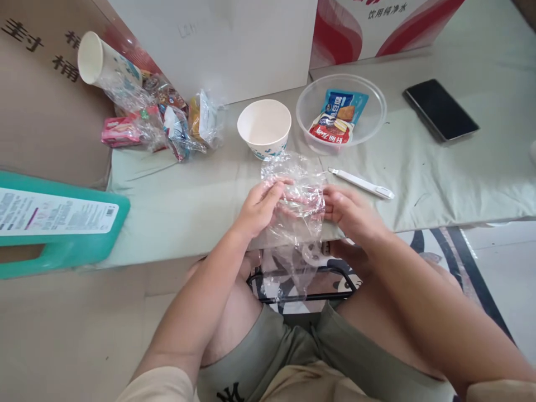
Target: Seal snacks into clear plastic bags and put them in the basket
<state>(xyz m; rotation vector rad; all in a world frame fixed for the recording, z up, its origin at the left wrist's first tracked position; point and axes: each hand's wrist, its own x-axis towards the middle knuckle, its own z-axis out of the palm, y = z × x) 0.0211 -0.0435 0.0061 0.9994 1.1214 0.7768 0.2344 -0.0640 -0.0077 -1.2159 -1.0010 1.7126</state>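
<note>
A crumpled clear plastic bag (295,223) hangs between my two hands at the near edge of the low table. My left hand (260,207) grips the bag's left side with curled fingers. My right hand (349,211) pinches its right side. The bag's lower part droops below the table edge toward my lap. Just beyond the bag stands an empty white paper bowl (264,128). A clear plastic bowl (368,114) to its right holds a blue snack packet (344,106) and a red-and-white one (331,133).
A white pen-like tool (362,183) lies right of my hands. A black phone (440,109) rests at far right. Wrapped snacks in plastic (167,120) and a tipped paper cup (98,60) lie at back left. A teal board (58,229) sticks in from the left. Boxes stand behind.
</note>
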